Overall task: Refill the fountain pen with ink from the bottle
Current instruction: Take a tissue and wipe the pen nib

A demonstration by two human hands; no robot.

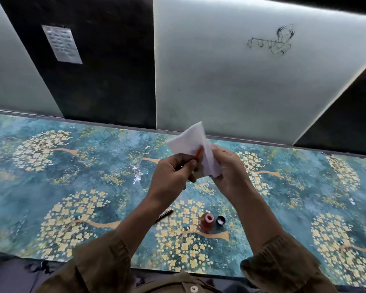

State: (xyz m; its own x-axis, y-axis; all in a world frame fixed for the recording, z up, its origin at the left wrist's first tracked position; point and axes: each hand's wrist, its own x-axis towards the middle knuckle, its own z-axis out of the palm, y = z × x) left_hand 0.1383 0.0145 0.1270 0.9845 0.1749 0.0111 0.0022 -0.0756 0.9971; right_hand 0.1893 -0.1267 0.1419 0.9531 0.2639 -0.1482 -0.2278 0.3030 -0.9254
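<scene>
My left hand (173, 174) pinches a thin orange pen part (199, 153), its tip against a white tissue (195, 144). My right hand (226, 166) holds that tissue, which is folded round the tip. Both hands are raised above the table. An uncapped ink bottle (207, 223) with reddish ink stands on the table near the front, between my forearms. Its black cap (220, 220) lies just to the right of it, inside up. A dark slim pen piece (164, 215) lies to the left of the bottle, partly under my left forearm.
The table wears a teal cloth with yellow flower trees (72, 187). Behind it rise grey and dark wall panels, one with a paper sheet (61, 43) and one with a line drawing (270, 42). My brown sleeves fill the bottom.
</scene>
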